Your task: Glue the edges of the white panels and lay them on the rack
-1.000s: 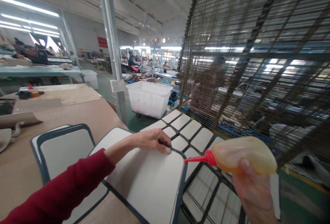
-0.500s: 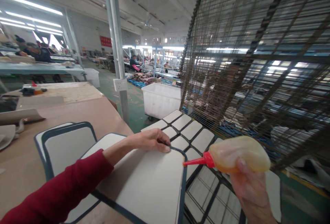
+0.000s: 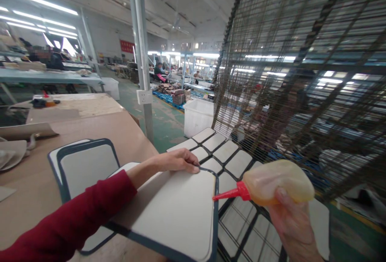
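Observation:
My left hand (image 3: 182, 160), in a dark red sleeve, pinches the far edge of a white panel with a dark blue border (image 3: 175, 209). My right hand (image 3: 291, 217) is wrapped round a soft squeeze bottle (image 3: 279, 181) of yellowish liquid, tilted on its side. Its red nozzle (image 3: 230, 193) points left, with the tip at the panel's right edge, near the blue border. A thin yellowish line runs along that edge above the tip. More blue-edged panels (image 3: 89, 165) lie on the table to the left, partly behind my sleeve.
Several white pieces (image 3: 226, 151) lie in rows on a rack at the right, under a raised wire mesh (image 3: 271, 53). A brown table (image 3: 132, 129) is at left. Beyond are a post with a socket box (image 3: 144, 97), a white bin (image 3: 197, 117) and people working.
The nozzle tip has slid a little way down the panel's right edge, towards me. My left hand keeps its pinch on the far edge. The whole view has shifted slightly.

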A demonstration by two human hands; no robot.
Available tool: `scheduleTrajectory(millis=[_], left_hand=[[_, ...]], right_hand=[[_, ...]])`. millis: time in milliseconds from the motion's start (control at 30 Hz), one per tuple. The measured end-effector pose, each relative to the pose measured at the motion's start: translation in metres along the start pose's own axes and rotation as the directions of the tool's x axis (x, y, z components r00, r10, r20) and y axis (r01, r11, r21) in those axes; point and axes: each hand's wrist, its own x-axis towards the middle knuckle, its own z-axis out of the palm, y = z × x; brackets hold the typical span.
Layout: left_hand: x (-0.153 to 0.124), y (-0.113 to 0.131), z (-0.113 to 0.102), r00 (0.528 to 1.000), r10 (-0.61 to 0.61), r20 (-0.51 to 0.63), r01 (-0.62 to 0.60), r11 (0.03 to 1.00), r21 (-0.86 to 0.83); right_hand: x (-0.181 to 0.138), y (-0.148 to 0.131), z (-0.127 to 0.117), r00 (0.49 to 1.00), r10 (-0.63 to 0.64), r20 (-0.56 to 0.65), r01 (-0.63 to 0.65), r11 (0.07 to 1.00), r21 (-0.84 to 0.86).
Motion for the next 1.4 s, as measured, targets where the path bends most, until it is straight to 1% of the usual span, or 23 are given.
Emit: scheduleTrajectory(millis=[233,467,600,833,1067,1200,1300,1400], left_hand=[[0.001,-0.008,-0.002,0.999,-0.041,0.001,0.041,0.995,-0.089],[0.001,-0.014,-0.007,0.999,-0.050,-0.010,0.048,0.988,-0.147],[0.000,-0.017,-0.008,0.999,-0.046,-0.011,0.043,0.984,-0.170],[-0.002,-0.016,-0.008,0.997,-0.052,-0.055,0.039,0.977,-0.209],[-0.005,-0.017,-0.009,0.995,-0.046,-0.085,0.027,0.977,-0.213],[-0.006,-0.018,-0.010,0.995,-0.040,-0.096,0.019,0.978,-0.209],[-0.008,-0.019,-0.012,0.989,-0.051,-0.139,0.018,0.973,-0.231],[-0.009,-0.021,-0.013,0.976,-0.073,-0.206,0.018,0.966,-0.258]], right_hand=[[-0.006,0.000,0.001,0.998,0.060,-0.022,-0.060,0.998,0.015],[-0.010,0.002,-0.004,0.996,0.090,0.025,-0.091,0.995,0.041],[-0.012,0.002,-0.006,0.994,0.101,0.035,-0.101,0.995,0.017],[-0.016,0.000,-0.006,0.989,0.140,-0.039,-0.141,0.990,-0.015],[-0.017,0.003,-0.013,0.991,0.129,-0.038,-0.130,0.991,-0.021],[-0.019,0.000,-0.014,0.995,0.103,-0.013,-0.104,0.994,-0.034],[-0.020,-0.001,-0.012,0.997,0.068,-0.027,-0.069,0.997,-0.042],[-0.020,0.000,-0.010,0.997,-0.003,-0.072,0.000,0.999,-0.043]])
